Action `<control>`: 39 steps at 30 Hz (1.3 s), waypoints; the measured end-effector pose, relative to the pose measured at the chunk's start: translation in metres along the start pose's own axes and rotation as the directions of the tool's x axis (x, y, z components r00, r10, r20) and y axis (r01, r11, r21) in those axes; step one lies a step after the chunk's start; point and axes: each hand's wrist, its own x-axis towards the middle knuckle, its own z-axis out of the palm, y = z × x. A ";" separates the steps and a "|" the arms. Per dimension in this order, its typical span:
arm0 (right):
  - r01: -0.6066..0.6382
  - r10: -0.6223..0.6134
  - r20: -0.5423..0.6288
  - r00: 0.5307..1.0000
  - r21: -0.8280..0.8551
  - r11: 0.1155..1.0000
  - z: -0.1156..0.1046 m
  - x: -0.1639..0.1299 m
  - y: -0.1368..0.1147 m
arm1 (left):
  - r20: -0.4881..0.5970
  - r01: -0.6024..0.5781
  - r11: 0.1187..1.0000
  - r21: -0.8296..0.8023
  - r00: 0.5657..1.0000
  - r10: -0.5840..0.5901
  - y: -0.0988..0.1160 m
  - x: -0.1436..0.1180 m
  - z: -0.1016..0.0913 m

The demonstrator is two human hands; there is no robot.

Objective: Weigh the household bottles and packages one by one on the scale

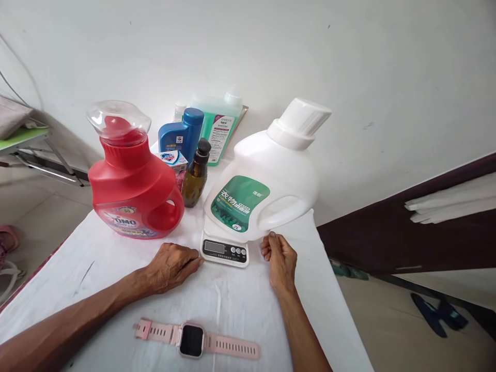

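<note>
A white kitchen scale (pixel 227 252) with a small display and several buttons sits on the white tablecloth. On it stands a large white laundry detergent bottle (pixel 267 170) with a green label, tilted to the right in view. My left hand (pixel 172 267) rests on the cloth with curled fingers, its fingertips at the scale's left front corner. My right hand (pixel 281 261) is at the bottle's lower right edge, fingers curled in and thumb up; the thumb tip is close to the bottle's base. I see nothing in either hand. The scale's display looks blank.
A red OMO detergent bottle (pixel 134 191) stands on the left. Behind are a brown pump bottle (pixel 196 178), a blue bottle (pixel 182 134), a soap box (pixel 173 159) and a green liquid jug (pixel 217 134). A pink smartwatch (pixel 191 341) lies in front. A wall (pixel 248 46) backs the table.
</note>
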 end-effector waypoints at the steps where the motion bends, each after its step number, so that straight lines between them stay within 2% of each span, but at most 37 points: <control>1: -0.002 0.002 0.000 1.000 -0.004 1.000 0.000 0.000 -0.001 | 0.000 -0.001 1.000 0.004 1.000 0.001 0.000 0.000 0.000; 18: -0.014 0.017 0.025 1.000 -0.100 0.995 -0.003 0.000 0.004 | -0.010 -0.026 0.999 0.022 1.000 0.026 -0.001 -0.001 0.001; 33: -0.022 0.025 0.023 0.999 -0.132 0.991 -0.003 0.000 0.007 | 0.014 0.012 1.000 -0.017 1.000 -0.012 -0.001 -0.001 0.002; 36: -0.023 0.025 0.024 0.999 -0.098 0.995 -0.004 0.000 0.007 | 0.027 0.038 0.999 -0.029 0.999 -0.037 -0.001 -0.001 0.001; 39: -0.014 0.014 -0.019 1.000 0.036 0.999 -0.005 0.004 -0.006 | 0.026 0.054 0.998 -0.039 0.998 -0.053 0.000 -0.001 0.000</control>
